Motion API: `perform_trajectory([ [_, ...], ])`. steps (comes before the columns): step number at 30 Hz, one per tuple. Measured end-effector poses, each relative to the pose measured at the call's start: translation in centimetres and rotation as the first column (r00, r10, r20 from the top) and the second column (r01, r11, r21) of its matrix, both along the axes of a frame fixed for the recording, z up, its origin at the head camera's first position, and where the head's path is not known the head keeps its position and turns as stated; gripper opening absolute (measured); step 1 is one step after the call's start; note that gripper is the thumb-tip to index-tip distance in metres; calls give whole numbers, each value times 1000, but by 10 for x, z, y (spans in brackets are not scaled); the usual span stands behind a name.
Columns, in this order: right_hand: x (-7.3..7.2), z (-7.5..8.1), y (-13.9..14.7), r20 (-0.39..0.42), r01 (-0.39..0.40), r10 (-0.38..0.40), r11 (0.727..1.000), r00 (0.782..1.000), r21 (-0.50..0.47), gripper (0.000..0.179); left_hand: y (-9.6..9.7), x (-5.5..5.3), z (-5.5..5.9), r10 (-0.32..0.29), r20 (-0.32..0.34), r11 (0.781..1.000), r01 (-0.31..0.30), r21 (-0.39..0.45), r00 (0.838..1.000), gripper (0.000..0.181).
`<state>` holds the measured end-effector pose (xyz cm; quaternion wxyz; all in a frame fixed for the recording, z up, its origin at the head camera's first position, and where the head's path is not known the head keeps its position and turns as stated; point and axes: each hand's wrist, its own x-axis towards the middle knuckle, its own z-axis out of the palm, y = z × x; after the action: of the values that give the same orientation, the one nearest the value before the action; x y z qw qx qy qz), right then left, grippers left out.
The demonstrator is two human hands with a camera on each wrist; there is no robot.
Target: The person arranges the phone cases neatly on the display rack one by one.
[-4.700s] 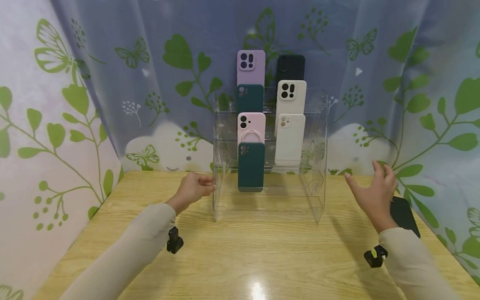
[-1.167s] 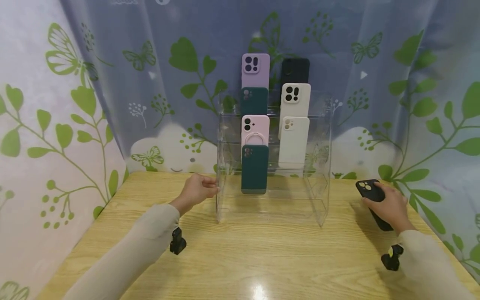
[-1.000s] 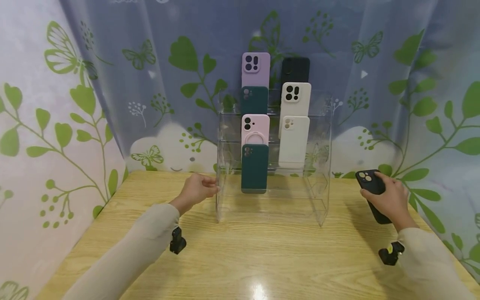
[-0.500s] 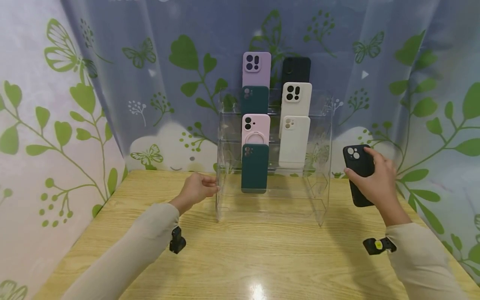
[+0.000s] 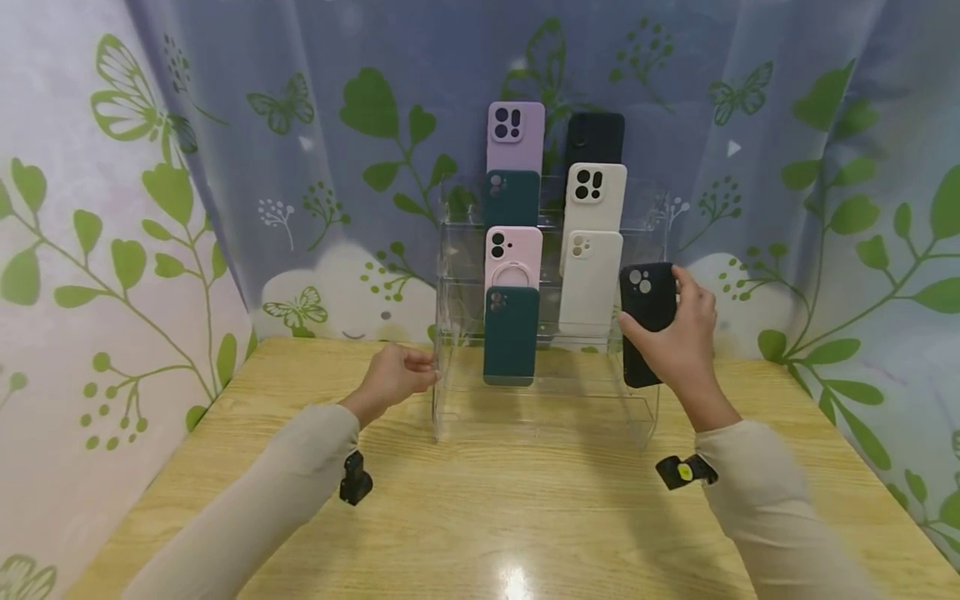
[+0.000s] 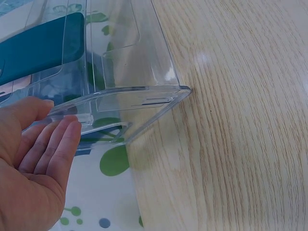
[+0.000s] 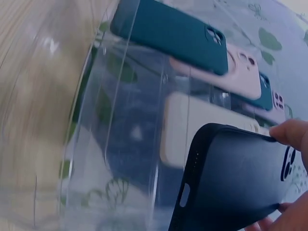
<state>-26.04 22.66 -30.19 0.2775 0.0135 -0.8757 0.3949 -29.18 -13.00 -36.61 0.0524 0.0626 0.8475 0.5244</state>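
Observation:
In the head view my right hand (image 5: pixel 678 333) grips a black phone case (image 5: pixel 648 312) by its two long sides. The case is upright, camera cutouts at the top, in front of the right side of a clear acrylic display stand (image 5: pixel 577 408). In the right wrist view, the case's lower end (image 7: pixel 211 159) overlaps a white case (image 7: pixel 207 113) on the stand. My left hand (image 5: pixel 393 379) is at the stand's left side panel; the left wrist view shows thumb and fingertips (image 6: pixel 72 122) pinching the panel's edge.
On the stand's left column, from the top, sit a purple case (image 5: pixel 517 150), a teal case (image 5: pixel 512 200), a pink case (image 5: pixel 513 250) and another teal case (image 5: pixel 510 337). The right column bears a black case (image 5: pixel 596 137) and two white ones. A wooden table (image 5: pixel 480 508) supports the stand.
My right hand has picked the black phone case up off the table at the right, and carried it up and left to the stand. The left hand has stayed at the stand's side.

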Motion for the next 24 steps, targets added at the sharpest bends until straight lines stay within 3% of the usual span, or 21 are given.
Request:
perform_trajectory([
  [8, -22, -16, -33, -95, 35, -44, 995, 995, -94, 92, 0, -1, -1, -1, 15, 1000, 1, -28, 1000, 39],
  [18, -40, -50, -60, -243, 74, -118, 981, 963, -180, 90, -1, 0, 0, -6, 16, 999, 7, -36, 1000, 39],
  [24, -44, -66, -68, -221, 127, -165, 976, 961, -177, 91, 0, -1, -1, -1, 19, 1000, 1, -20, 1000, 39],
])
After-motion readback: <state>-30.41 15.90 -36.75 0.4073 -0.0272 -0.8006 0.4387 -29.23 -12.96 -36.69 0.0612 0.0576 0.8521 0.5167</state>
